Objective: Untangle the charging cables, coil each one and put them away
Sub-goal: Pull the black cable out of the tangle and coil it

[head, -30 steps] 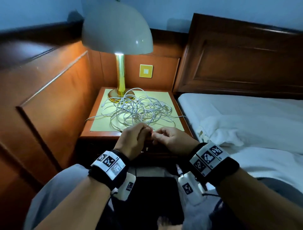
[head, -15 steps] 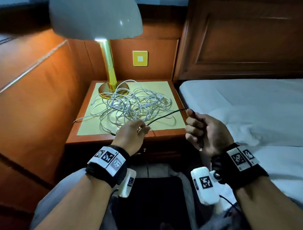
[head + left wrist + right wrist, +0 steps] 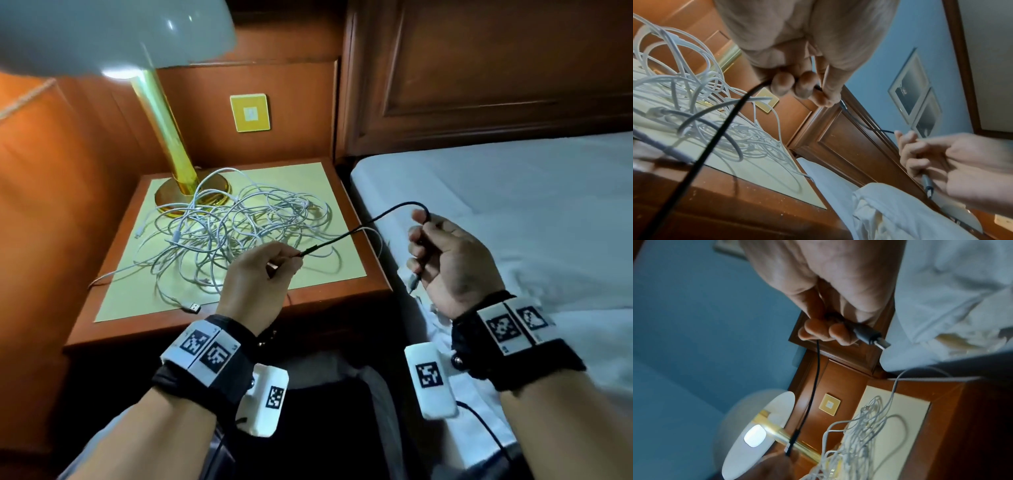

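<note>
A person sits beside a wooden nightstand (image 3: 219,329), both forearms reaching forward, each wrist wearing a black band with printed square markers. The left hand (image 3: 255,284) hovers over the front edge of the nightstand, thumb and fingertips pinched on a thin black cable (image 3: 359,229). That cable runs taut up and to the right, loops over, and passes into the right hand (image 3: 448,260), which is held over the edge of a white bed (image 3: 513,192). The right hand's fingers are curled round the cable, and its dark plug end (image 3: 869,335) with a metal tip sticks out below the fist. In the left wrist view, the black cable also trails down from the left fingers (image 3: 793,84) past the nightstand's front.

On the nightstand's pale yellow top lies a loose tangle of white cables (image 3: 236,233), many loops crossing one another. One strand hangs off the left edge, and a USB plug (image 3: 193,306) rests near the front. The tangle touches the brass base of a lamp (image 3: 164,137) with a white dome shade, lit from beneath. A small yellow wall plate (image 3: 249,112) sits on the wood panelling behind.
</note>
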`<state>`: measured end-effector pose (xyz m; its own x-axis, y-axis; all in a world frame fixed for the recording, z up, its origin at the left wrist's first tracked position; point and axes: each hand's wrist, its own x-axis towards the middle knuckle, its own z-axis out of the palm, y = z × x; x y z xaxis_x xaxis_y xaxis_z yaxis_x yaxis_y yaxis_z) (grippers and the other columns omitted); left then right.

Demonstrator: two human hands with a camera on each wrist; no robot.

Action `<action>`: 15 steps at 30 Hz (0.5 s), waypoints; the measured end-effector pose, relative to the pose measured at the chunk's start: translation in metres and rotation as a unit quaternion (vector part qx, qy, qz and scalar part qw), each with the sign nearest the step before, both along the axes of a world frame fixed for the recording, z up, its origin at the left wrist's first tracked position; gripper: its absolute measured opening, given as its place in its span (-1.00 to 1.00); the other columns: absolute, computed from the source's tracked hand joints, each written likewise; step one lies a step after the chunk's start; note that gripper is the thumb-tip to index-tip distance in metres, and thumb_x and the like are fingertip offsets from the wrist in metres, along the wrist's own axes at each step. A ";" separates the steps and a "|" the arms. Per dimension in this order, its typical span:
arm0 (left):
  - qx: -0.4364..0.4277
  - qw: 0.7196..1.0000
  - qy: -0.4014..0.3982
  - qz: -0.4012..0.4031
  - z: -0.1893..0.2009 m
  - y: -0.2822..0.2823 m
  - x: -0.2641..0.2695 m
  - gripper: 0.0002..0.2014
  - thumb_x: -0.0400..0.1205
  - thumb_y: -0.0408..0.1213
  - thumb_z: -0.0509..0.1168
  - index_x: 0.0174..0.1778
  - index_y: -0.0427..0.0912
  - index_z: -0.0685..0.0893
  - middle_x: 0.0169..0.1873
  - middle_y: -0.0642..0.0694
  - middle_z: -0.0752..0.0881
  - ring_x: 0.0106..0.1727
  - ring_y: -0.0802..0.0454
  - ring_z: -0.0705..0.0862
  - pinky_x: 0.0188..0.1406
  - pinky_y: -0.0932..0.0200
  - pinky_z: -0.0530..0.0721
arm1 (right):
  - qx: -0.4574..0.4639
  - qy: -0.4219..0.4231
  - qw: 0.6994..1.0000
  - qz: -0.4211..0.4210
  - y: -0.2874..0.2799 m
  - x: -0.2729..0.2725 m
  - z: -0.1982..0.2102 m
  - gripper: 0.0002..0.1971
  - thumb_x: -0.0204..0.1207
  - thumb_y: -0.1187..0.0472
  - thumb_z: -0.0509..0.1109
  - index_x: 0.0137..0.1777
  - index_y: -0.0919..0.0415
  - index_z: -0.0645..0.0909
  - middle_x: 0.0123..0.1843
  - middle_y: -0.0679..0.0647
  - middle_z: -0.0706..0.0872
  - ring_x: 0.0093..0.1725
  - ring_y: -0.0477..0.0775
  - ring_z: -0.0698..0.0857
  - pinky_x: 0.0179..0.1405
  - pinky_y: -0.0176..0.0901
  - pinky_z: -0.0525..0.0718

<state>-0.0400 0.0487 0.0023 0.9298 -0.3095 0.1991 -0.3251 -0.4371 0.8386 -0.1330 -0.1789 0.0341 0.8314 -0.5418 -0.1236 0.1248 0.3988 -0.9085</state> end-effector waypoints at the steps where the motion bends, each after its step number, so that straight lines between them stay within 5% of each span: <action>1: 0.013 1.000 -0.016 0.002 0.000 -0.002 -0.002 -0.90 0.64 -0.21 0.45 -0.15 0.10 0.78 -0.30 0.16 0.73 -0.38 0.31 0.57 -0.37 0.43 0.43 | -0.047 0.009 0.999 -0.006 0.002 0.001 -0.003 -0.77 0.74 0.36 0.15 0.05 0.20 0.66 -0.33 0.03 0.68 -0.39 -0.06 0.51 -0.40 -0.22 0.38; 5: 0.057 0.991 -0.116 -0.032 -0.003 -0.009 -0.009 -0.93 0.57 -0.32 0.52 -0.16 -0.04 0.84 -0.24 0.18 0.71 -0.17 0.30 0.61 -0.22 0.59 0.42 | -0.343 0.029 0.939 0.018 0.016 -0.001 -0.013 -0.80 0.73 0.32 0.26 0.09 0.15 0.73 -0.14 0.02 0.86 -0.14 -0.08 0.81 -0.15 -0.25 0.74; 8: 0.073 0.976 -0.177 -0.100 -0.007 -0.012 -0.014 -0.92 0.52 -0.38 0.56 -0.14 -0.13 0.87 -0.23 0.13 0.69 -0.18 0.27 0.60 -0.12 0.61 0.42 | -0.492 0.001 0.869 0.050 0.023 -0.005 -0.025 -0.79 0.68 0.37 0.32 0.17 0.20 0.75 -0.01 -0.08 0.85 0.03 -0.18 0.79 0.11 -0.38 0.69; 11: 0.053 0.962 -0.193 -0.184 -0.008 -0.014 -0.021 -0.91 0.52 -0.33 0.56 -0.10 -0.11 0.88 -0.23 0.13 0.67 -0.19 0.27 0.63 -0.12 0.54 0.47 | -0.567 0.029 0.812 0.136 0.030 -0.006 -0.033 -0.78 0.66 0.36 0.32 0.20 0.19 0.74 0.02 -0.01 0.84 0.00 -0.14 0.78 0.11 -0.34 0.69; 15: -0.021 0.982 -0.122 -0.145 -0.008 -0.015 -0.020 -0.85 0.50 -0.31 0.59 -0.14 0.03 0.82 -0.30 0.15 0.74 -0.33 0.18 0.68 -0.29 0.34 0.61 | -0.456 0.083 0.859 0.216 0.038 -0.009 -0.029 -0.79 0.73 0.28 0.20 0.05 0.09 0.68 -0.32 -0.04 0.71 -0.36 -0.12 0.62 -0.25 -0.18 0.62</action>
<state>-0.0605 0.0340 -0.0059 0.7268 -0.5410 0.4232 -0.6244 -0.2636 0.7353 -0.1417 -0.1406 0.0056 0.9914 -0.1204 0.0522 -0.0171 -0.5123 -0.8586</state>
